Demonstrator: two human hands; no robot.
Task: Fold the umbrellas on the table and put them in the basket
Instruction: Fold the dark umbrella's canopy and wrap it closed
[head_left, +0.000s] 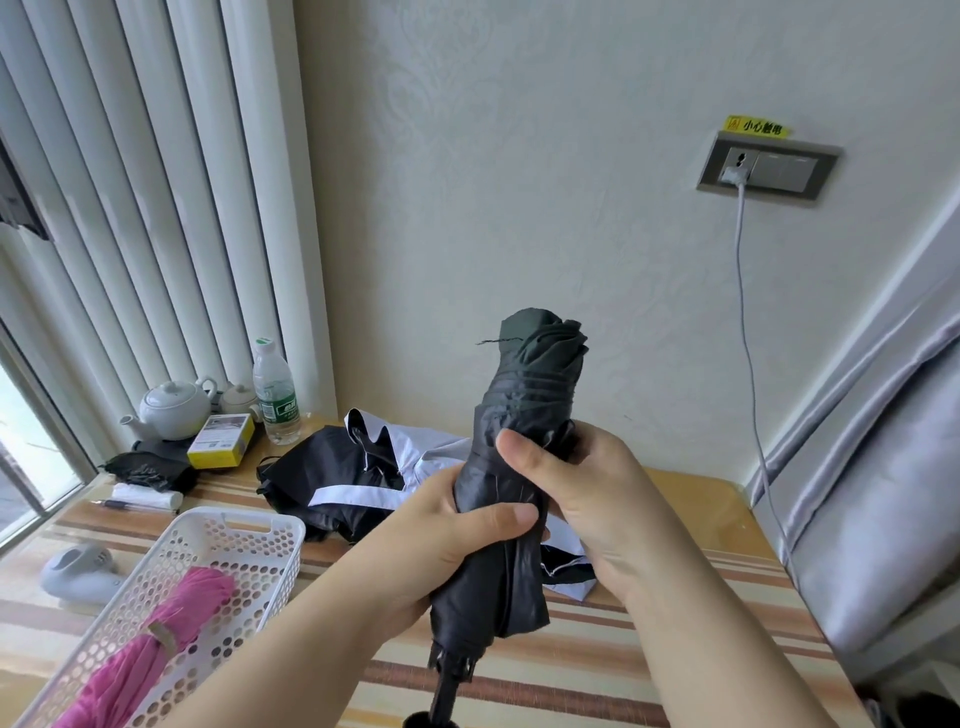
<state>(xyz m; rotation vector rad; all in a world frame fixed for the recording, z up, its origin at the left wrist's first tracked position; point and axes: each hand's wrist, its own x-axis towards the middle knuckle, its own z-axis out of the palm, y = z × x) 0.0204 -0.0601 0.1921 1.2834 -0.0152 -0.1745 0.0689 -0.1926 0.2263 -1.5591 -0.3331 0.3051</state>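
Observation:
I hold a rolled-up black umbrella (524, 395) upright above the table, its handle pointing down toward me. My left hand (447, 540) grips its middle from the left, thumb across the fabric. My right hand (582, 499) wraps it from the right, a little higher. A white perforated basket (249, 525) stands at the lower left with a folded pink umbrella (156, 639) lying inside. Behind my hands a black and white umbrella (337, 478) lies loose and unfolded on the striped table (623, 670).
At the table's back left stand a white teapot (174, 408), a water bottle (275, 400), a yellow box (221, 441) and a black sleeve (150, 470). A pen (117, 504) and a white device (78, 574) lie left. A cable (748, 332) hangs from the wall socket; a grey curtain (883, 493) is right.

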